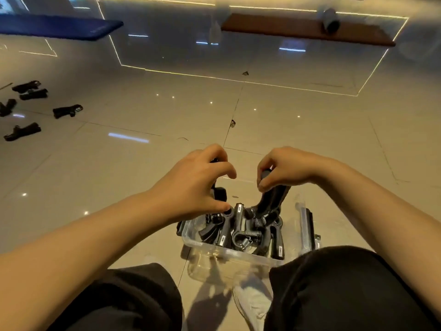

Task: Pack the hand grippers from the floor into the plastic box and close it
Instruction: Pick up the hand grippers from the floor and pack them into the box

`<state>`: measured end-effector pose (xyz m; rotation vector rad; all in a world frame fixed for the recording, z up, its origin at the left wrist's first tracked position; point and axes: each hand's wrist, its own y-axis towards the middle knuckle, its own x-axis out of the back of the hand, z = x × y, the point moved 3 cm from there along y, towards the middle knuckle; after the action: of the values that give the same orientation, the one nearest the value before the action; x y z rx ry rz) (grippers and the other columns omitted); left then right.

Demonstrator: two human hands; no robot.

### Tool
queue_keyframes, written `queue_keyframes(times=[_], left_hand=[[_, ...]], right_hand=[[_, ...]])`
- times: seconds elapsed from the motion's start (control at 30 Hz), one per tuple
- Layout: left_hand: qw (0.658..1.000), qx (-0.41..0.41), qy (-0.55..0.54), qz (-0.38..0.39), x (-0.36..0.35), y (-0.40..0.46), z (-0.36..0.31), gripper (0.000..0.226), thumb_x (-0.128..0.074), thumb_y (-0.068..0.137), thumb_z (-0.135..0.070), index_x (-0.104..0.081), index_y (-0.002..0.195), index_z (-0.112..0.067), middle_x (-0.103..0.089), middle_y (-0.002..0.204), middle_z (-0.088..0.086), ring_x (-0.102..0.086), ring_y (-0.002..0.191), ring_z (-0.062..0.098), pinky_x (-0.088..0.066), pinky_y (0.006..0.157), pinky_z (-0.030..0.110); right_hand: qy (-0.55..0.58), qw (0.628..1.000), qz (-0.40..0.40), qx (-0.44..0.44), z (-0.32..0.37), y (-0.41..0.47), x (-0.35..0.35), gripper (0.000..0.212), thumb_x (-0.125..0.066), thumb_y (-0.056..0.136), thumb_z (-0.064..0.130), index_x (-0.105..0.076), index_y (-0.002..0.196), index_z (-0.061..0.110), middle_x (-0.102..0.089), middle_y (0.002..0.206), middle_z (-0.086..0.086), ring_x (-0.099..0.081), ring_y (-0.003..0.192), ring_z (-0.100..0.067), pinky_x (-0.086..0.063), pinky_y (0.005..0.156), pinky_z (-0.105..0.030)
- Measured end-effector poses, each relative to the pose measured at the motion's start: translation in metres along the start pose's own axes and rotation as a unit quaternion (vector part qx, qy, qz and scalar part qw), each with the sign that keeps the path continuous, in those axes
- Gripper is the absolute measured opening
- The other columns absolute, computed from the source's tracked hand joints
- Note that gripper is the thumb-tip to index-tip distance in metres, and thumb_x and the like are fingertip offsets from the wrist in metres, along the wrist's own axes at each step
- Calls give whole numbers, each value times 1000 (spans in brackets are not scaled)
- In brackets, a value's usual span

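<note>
Two hands are hovering over the box [216,253], a clear plastic tub sitting on the floor [286,130] between the person's knees. The left hand [191,182] is curling over a black gripper [218,193] above the box's far left corner; its fingers are bent around the upper handle, though most of that gripper is hidden behind the palm. The right hand [284,168] is pinching the top of another gripper [272,199], thumb and fingers closed on its foam handle, and that gripper is standing nearly upright with its lower end resting among the ones already in the box. Several packed grippers [241,231] are lying jumbled inside the box, black handles and steel springs crossing one another, some poking above the rim. Just right of the box, the lid [306,229] is lying on the floor, clear with a black latch along its edge. Far left of the box and well apart from it, five loose grippers [67,111] are lying scattered on the tiles. Beyond the box, at the far left, a blue mat [59,27] is lying flat; at the far right a brown mat [307,32] is stretching across the floor with a grey roll [330,19] resting on it. Below the box, a white shoe [253,299] is showing between the dark trouser legs.
</note>
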<state>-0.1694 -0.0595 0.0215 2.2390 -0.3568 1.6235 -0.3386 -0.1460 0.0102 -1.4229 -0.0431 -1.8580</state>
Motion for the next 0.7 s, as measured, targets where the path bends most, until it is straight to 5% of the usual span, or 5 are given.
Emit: queue_keyframes(times=[0.17,0.33,0.53,0.7], left_hand=[[1000,-4,-6,16,-48,16,52,45,-72,70,-45,-64,109,-24,-49,116,-2,-49,101,16,-40,81,21],[993,-5,-90,-72,-113,18,78,41,-63,70,-46,-66,101,-20,-53,113,1,-52,104,18,-41,84,24],[974,38,-180,-134,-197,4,102,35,-72,69,-36,-69,95,-12,-55,110,4,-53,106,21,-42,94,30],[971,61,-178,-148,-216,-12,115,33,-72,71,-33,-70,94,-9,-53,112,7,-49,113,22,-38,101,31]], right_hand=[[-8,1000,9,-13,-36,45,-28,10,-73,76,31,-69,84,26,-64,94,6,-57,86,-12,-47,72,-27],[10,998,4,-69,-91,72,-68,22,-74,74,34,-69,95,28,-59,99,10,-55,90,-13,-46,74,-30],[-85,986,-122,-71,-121,80,-122,25,-66,82,32,-65,107,29,-61,101,9,-53,94,-19,-47,72,-36],[-48,972,-205,-102,-136,60,-156,31,-66,83,27,-67,112,19,-63,106,-2,-56,97,-28,-42,71,-34]])
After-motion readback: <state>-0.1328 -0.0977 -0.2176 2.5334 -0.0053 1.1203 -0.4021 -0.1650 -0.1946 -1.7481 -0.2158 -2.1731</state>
